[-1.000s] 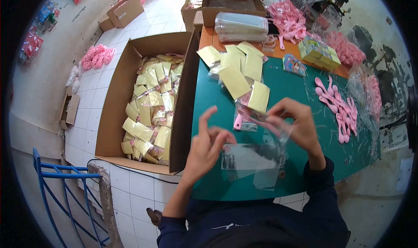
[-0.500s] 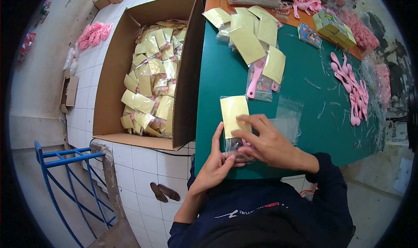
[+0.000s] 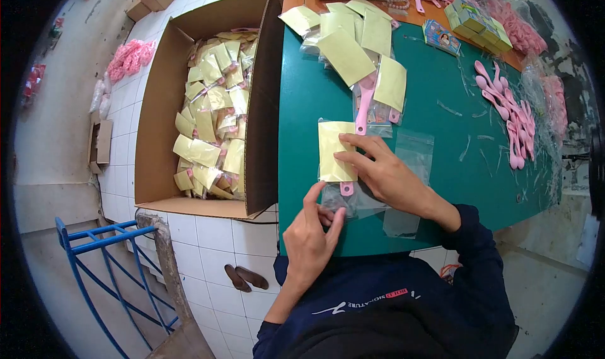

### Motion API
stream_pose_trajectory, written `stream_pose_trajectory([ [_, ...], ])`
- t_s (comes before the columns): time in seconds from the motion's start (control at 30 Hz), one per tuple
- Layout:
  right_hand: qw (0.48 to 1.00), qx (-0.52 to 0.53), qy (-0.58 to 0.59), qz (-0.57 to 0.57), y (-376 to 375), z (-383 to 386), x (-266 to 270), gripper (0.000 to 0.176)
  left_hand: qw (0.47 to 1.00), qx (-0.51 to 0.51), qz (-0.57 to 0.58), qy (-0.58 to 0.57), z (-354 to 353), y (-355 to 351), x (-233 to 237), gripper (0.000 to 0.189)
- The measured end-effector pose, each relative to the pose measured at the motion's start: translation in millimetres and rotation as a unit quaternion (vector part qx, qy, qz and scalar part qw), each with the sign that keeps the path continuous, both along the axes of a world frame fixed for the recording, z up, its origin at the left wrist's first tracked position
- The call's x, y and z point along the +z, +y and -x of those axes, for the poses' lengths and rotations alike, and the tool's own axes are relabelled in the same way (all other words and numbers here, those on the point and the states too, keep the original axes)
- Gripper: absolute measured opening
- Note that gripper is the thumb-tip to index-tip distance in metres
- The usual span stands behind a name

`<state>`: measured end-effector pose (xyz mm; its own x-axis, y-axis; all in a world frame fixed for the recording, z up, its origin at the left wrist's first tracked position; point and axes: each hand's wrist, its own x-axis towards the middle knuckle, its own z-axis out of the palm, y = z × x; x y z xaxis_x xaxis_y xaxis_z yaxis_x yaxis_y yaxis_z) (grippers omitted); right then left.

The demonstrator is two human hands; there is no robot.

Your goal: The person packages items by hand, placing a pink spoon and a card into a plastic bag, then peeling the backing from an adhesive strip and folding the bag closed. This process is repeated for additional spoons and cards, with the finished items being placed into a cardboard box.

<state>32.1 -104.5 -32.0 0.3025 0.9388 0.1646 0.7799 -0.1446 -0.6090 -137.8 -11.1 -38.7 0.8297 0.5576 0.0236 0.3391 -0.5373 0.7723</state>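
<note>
A clear plastic bag [image 3: 340, 198] with a yellow card [image 3: 335, 154] in its upper part lies flat near the front edge of the green table. Below the card pokes the end of a pink spoon handle [image 3: 346, 188]; the rest of that item is hidden. My right hand [image 3: 394, 179] rests its stretched fingertips on the card's right side. At the bag's lower left is my left hand [image 3: 310, 236], thumb and index finger apart, the index tip at the card's lower corner. Flat clear bags [image 3: 413, 170] lie beside and partly under my right hand.
Packed bags with yellow cards [image 3: 345, 55] are piled farther back. A large cardboard box [image 3: 151, 164] of similar packs stands left of the table. Pink spoons [image 3: 513, 123], small boxes [image 3: 476, 25] and plastic scraps lie rightward. A blue metal frame [image 3: 107, 245] stands lower left.
My right hand has settled onto the yellow card. The left hand has drawn down and loosened from the bag's lower end, exposing the pink handle end. The view has shifted slightly.
</note>
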Motion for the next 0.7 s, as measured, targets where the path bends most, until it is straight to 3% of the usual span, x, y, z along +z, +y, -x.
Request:
stream_pose_trajectory([
  [0.13,0.999,-0.009,0.041,-0.014,-1,-2,-2,0.033,0.991,0.015,-0.133,-0.004,0,15,-5,0.05],
  [0.27,0.998,-0.009,0.056,-0.026,-1,-3,-5,0.03,0.998,-0.018,-0.036,-0.038,1,13,-1,0.058],
  [0.4,0.998,-0.015,0.05,-0.025,0,-2,-4,0.029,0.999,0.045,0.007,0.007,-3,9,-5,0.053],
  [0.6,0.998,-0.022,0.041,-0.031,0,-2,-7,0.028,0.972,0.001,0.217,-0.092,12,15,-10,0.064],
  [0.7,0.998,-0.019,0.033,-0.044,0,-4,-8,0.029,0.97,-0.046,0.232,-0.06,22,18,2,0.072],
])
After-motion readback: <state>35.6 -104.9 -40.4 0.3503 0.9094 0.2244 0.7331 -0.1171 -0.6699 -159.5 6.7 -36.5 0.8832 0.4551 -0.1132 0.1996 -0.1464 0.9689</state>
